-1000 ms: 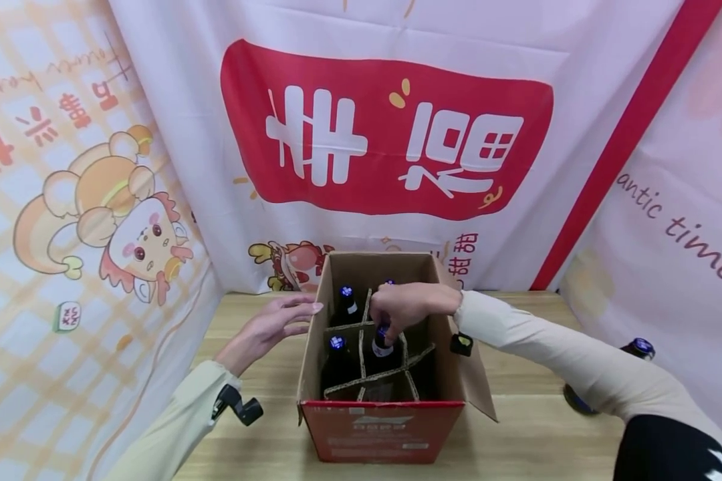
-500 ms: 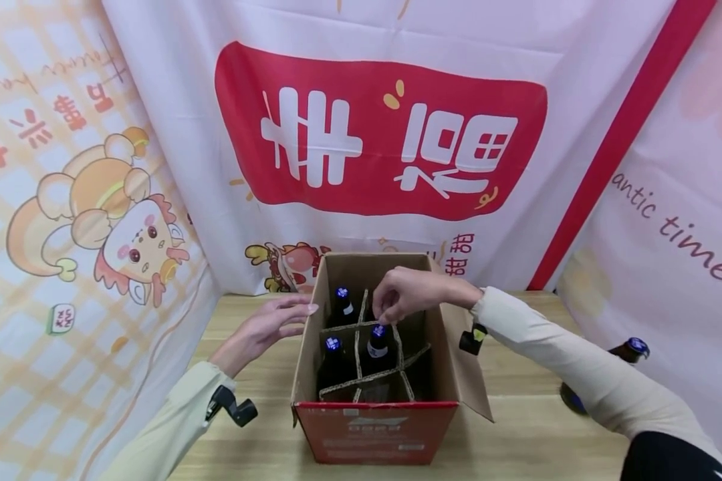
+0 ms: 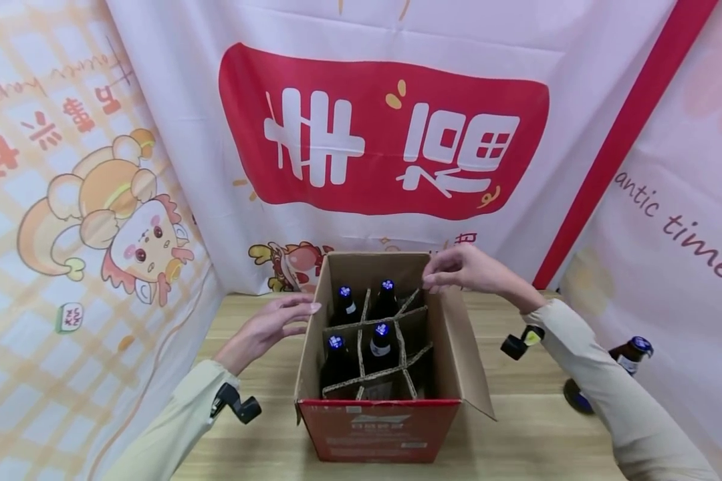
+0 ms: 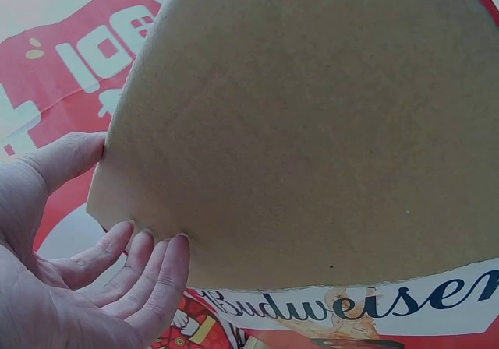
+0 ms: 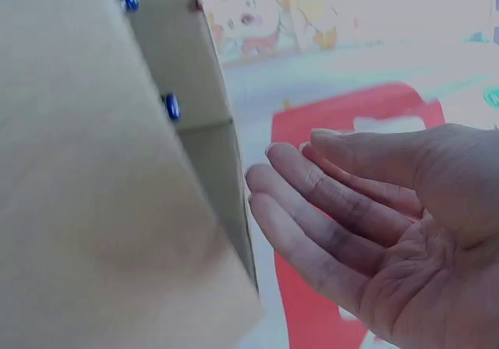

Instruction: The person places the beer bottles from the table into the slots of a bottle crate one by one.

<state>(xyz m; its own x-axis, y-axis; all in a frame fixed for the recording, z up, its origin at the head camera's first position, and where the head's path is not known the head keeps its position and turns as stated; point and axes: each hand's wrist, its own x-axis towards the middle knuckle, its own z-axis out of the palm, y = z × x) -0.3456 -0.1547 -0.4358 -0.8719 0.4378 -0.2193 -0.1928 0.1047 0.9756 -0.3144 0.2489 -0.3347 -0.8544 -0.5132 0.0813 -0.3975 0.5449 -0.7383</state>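
An upright Budweiser carton [image 3: 379,431] contains cardboard dividers [image 3: 367,381]. Several dark beer bottles [image 3: 381,351] with blue caps stand in its left and middle compartments. My left hand [image 3: 271,329] rests its fingertips against the carton's left side. In the left wrist view its thumb lies at the edge of the brown cardboard flap [image 4: 312,131], with the other fingertips on the lower part. My right hand [image 3: 478,272] is at the carton's back right corner, holding nothing. The right wrist view shows its fingers [image 5: 327,201] loosely bent, beside the cardboard.
Another dark beer bottle [image 3: 628,357] is on the wooden table [image 3: 517,434] at the right, partly hidden by my right forearm. The carton's right flap [image 3: 472,364] hangs outward. Printed cloth [image 3: 385,133] covers the back and sides.
My right hand has let go of the middle bottle's cap, risen from the carton and moved right to its back right corner. My left hand stays at the left side.
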